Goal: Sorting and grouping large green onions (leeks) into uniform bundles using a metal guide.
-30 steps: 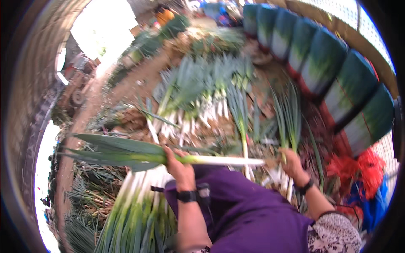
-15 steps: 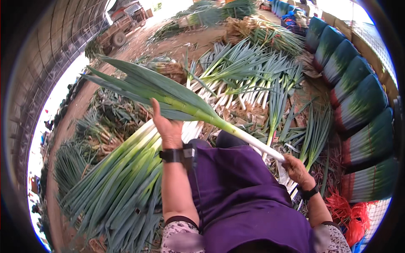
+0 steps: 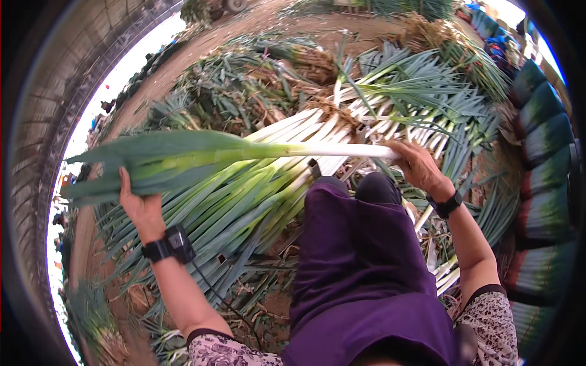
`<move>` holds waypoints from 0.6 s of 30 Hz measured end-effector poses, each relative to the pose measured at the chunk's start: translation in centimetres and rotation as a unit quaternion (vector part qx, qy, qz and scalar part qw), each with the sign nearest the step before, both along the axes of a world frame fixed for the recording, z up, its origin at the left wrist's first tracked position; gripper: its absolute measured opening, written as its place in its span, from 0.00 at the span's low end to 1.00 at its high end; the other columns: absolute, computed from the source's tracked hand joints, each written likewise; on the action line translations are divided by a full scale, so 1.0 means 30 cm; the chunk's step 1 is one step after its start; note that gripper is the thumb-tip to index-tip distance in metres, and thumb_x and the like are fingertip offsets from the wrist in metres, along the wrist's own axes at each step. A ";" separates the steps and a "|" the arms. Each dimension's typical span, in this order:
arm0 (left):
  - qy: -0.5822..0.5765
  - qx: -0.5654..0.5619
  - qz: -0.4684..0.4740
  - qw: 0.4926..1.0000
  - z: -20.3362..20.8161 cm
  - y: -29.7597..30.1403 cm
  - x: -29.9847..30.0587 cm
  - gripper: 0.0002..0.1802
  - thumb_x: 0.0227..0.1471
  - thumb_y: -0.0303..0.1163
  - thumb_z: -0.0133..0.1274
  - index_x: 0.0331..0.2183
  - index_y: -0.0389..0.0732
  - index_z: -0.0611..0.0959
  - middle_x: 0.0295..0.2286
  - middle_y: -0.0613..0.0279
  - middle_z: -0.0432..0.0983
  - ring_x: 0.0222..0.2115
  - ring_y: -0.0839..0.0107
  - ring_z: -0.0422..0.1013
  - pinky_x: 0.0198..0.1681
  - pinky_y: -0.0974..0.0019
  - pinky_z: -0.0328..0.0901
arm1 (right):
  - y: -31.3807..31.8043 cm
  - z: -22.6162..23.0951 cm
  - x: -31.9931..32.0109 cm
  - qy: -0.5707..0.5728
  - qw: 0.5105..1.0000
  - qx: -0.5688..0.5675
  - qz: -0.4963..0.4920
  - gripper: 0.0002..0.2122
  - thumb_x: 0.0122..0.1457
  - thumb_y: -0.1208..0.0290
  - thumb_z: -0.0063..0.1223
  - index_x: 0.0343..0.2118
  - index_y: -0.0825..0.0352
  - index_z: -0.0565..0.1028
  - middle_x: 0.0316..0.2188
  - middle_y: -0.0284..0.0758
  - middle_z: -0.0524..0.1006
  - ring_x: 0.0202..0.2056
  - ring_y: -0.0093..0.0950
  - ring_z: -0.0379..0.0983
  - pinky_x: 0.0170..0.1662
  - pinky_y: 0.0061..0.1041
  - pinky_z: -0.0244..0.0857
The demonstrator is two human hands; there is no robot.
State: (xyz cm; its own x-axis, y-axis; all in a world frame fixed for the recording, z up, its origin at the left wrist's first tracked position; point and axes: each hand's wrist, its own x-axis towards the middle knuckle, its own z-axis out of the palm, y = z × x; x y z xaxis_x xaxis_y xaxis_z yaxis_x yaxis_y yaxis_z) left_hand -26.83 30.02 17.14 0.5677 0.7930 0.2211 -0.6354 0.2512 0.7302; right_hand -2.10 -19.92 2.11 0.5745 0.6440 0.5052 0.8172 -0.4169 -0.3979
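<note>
A long leek lies level across the front of me, its green leaves to the left and its white stalk to the right. My right hand is closed round the white end. At the leafy end, my left hand holds the leaves, thumb in front; its fingers are hidden behind them. Beneath the held leek, a pile of leeks spreads with white stalks toward the upper right and green tops toward the lower left. My knees, under a purple apron, are beside this pile.
Loose leeks lie beyond my right hand. Packed green-and-white bundles line the right side. Heaped leaves and scraps cover the ground ahead. A rooty bundle lies at the back right, and a vehicle wheel shows at the top.
The leek has swung from a slant to nearly level. My left hand has moved left and outward along the leaves; my right hand has risen, still gripping the white end. The view has shifted too.
</note>
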 end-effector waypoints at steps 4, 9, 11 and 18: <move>0.103 -0.067 0.074 0.990 -0.093 0.063 -0.236 0.22 0.56 0.40 0.56 0.50 0.41 0.75 0.49 0.61 0.73 0.48 0.63 0.69 0.52 0.54 0.64 | 0.237 0.013 0.126 -0.023 0.997 -0.029 0.063 0.15 0.53 0.76 0.55 0.46 0.63 0.73 0.31 0.38 0.74 0.35 0.42 0.71 0.38 0.37 0.65; 0.390 -0.127 0.032 0.912 -0.106 -0.005 -0.431 0.34 0.54 0.59 0.51 0.43 0.34 0.77 0.38 0.54 0.79 0.33 0.63 0.76 0.30 0.64 0.71 | 0.443 -0.059 0.247 -0.012 0.989 -0.045 0.142 0.17 0.54 0.75 0.55 0.48 0.61 0.73 0.31 0.38 0.72 0.35 0.40 0.70 0.38 0.36 0.64; 0.550 -0.061 0.025 0.832 -0.075 -0.038 -0.504 0.41 0.53 0.66 0.47 0.39 0.30 0.78 0.29 0.52 0.81 0.24 0.65 0.77 0.22 0.69 0.69 | 0.491 -0.085 0.289 0.002 0.987 -0.074 0.143 0.17 0.52 0.76 0.56 0.47 0.61 0.74 0.32 0.37 0.72 0.36 0.39 0.70 0.39 0.36 0.64; 0.509 0.566 0.092 0.642 -0.140 -0.294 0.005 0.29 0.45 0.43 0.65 0.46 0.35 0.78 0.43 0.47 0.77 0.41 0.61 0.74 0.41 0.63 0.69 | 0.554 -0.264 0.413 0.011 0.986 -0.119 0.120 0.14 0.51 0.78 0.50 0.42 0.59 0.75 0.31 0.35 0.72 0.39 0.35 0.69 0.41 0.33 0.60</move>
State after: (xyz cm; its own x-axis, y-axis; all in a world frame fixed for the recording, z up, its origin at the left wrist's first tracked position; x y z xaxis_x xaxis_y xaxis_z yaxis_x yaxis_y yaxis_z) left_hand -26.67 21.20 12.93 0.7943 0.5257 0.3045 0.3729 -0.8176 0.4388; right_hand 10.28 -3.30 -5.81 0.4003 0.8614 0.3126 0.8960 -0.2964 -0.3307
